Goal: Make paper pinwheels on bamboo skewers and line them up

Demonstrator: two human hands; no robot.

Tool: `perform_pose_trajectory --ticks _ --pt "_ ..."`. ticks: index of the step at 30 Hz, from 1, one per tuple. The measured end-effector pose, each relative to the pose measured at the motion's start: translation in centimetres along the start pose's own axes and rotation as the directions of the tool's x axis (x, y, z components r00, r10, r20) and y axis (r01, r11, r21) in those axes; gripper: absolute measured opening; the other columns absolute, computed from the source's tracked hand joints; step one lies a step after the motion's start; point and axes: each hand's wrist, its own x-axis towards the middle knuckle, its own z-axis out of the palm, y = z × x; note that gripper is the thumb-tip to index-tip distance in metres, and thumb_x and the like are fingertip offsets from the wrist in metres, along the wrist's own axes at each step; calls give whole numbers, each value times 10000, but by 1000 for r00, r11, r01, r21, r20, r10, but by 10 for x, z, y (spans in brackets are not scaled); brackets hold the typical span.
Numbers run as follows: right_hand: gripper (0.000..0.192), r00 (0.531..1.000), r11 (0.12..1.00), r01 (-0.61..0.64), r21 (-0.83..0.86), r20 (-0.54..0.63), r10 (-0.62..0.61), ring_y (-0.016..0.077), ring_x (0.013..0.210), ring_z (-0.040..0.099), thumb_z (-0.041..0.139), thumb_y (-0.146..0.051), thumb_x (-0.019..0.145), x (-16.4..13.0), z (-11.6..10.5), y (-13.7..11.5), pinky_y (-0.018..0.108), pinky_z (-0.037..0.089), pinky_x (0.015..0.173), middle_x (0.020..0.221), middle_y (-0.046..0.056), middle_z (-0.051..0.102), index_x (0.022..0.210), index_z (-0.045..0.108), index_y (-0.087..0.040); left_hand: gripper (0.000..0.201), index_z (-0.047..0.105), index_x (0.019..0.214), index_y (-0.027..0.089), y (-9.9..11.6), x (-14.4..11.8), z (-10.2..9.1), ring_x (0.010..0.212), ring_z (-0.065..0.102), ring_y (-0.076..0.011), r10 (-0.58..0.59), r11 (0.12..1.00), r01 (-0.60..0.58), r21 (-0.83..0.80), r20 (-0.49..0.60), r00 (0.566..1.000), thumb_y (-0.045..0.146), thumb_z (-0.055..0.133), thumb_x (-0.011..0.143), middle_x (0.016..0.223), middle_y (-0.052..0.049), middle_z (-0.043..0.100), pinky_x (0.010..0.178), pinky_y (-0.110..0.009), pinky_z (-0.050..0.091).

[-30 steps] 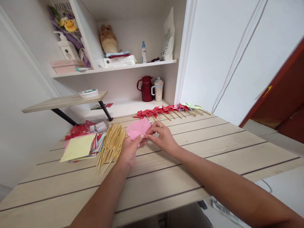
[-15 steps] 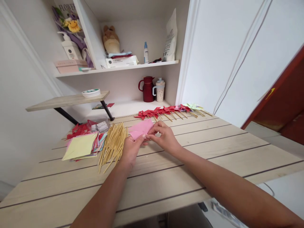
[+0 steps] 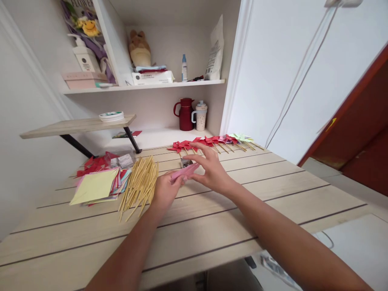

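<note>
the left hand [image 3: 166, 190] grips pink paper [image 3: 186, 171], narrow and nearly edge-on; the right hand [image 3: 214, 173] is spread open beside it. above the yellow toy [image 3: 90, 28] i read "flower".

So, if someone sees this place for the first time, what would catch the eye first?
Probably the row of pinwheels, mostly red, at the back of the table. Next might come the pink paper in the left hand, then the loose sticks beside it. The dark red jug under the shelf stands out too.
</note>
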Motion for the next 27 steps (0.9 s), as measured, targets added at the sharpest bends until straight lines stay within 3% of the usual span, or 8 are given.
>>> perform_pose_trajectory --ticks 6,13,17,19,22,25,27 --pt "246 1000 1000 12 3 1 -12 315 1342 476 807 -374 789 0 4 1 517 351 1094 1458 69 537 1005 731 -284 195 806 884 255 -6 4 -3 864 713 -213 156 987 -156 41 -6 988 227 620 833 952 -47 785 795 -330 537" --pt "59 1000 998 19 61 -21 -17 299 1238 550 788 -224 785 0 6 1 511 338 1077 1317 59 651 764 734 -239 246 807 934 293 -3 0 0 948 704 -224 213 974 -213 76 9 977 185 603 851 991 -39 781 895 -374 522" --pt "76 990 956 -137 261 12 139 281 1136 601 762 -201 768 1 7 -2 481 400 1013 1177 67 707 705 725 -221 202 791 988 293 1 0 0 985 685 -233 237 971 -236 36 -20 971 240 645 859 1048 -54 754 904 -387 521" --pt "72 955 845 -284 453 58 290 276 1091 623 790 -260 739 2 8 -4 437 446 954 1125 77 716 723 740 -211 355 717 1183 307 2 1 -2 1060 660 -238 207 976 -213 -52 -91 974 295 714 828 1197 -68 696 919 -388 522" --pt "194 837 486 -479 731 212 505 245 915 664 821 -346 698 2 10 -6 382 481 849 965 61 746 813 772 -198 759 474 1452 333 -1 4 -5 1180 604 -252 98 963 -137 -234 -169 981 419 790 767 1392 -104 557 966 -405 507" --pt "278 731 157 -518 841 340 591 196 750 648 849 -370 653 3 11 -8 347 473 790 820 49 756 836 784 -170 644 536 1398 274 -3 5 -8 1254 559 -268 61 924 -95 -371 -101 993 557 679 837 1390 -127 563 1026 -416 465" --pt "306 708 57 -506 860 377 597 183 726 641 871 -366 614 3 12 -9 334 467 786 806 57 761 816 786 -152 529 649 1268 229 -3 3 -8 1269 553 -277 70 910 -71 -408 -17 997 590 594 885 1344 -130 611 1055 -410 437"
